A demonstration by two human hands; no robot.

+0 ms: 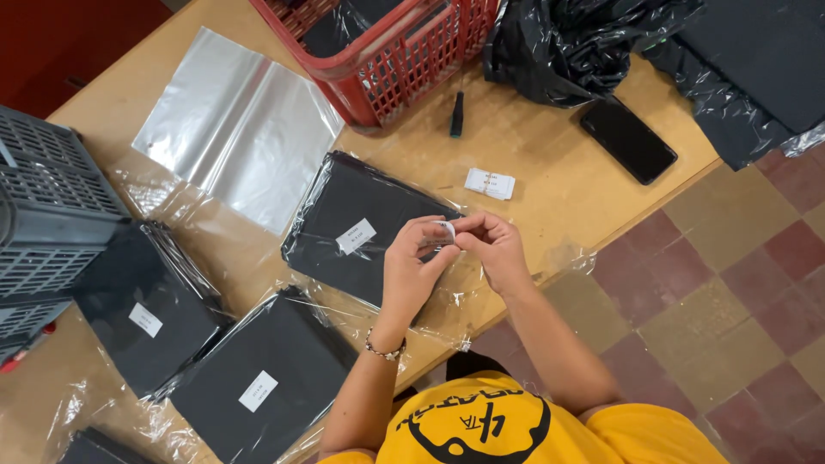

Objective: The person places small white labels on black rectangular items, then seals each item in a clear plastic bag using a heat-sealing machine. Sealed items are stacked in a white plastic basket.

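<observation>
Two hands meet above the near edge of the pale wooden table [550, 185], both working one small white paper sticker [446, 229]. I read the left hand [411, 273] as pinching the sticker between thumb and forefinger, remaining fingers curled loosely; the right hand [491, 245] has its fingertips pressed together at the sticker's other edge, as if picking at a corner. The sticker sits in the air between both sets of fingertips, directly over the flat black packet in clear plastic wrap [361, 228]. Mostly hidden by fingers; I cannot tell its long axis or which way its face points with confidence.

That packet already bears a white rectangular label [356, 235], set askew to the packet's edges. Two similar wrapped black packets [150, 314] [262, 378] lie to the left, each labelled. A small stack of white labels [490, 183] rests within reach, beyond the hands. Farther back: red plastic basket [387, 73], black phone [628, 140], empty clear plastic bag [241, 125], grey crate [51, 206].
</observation>
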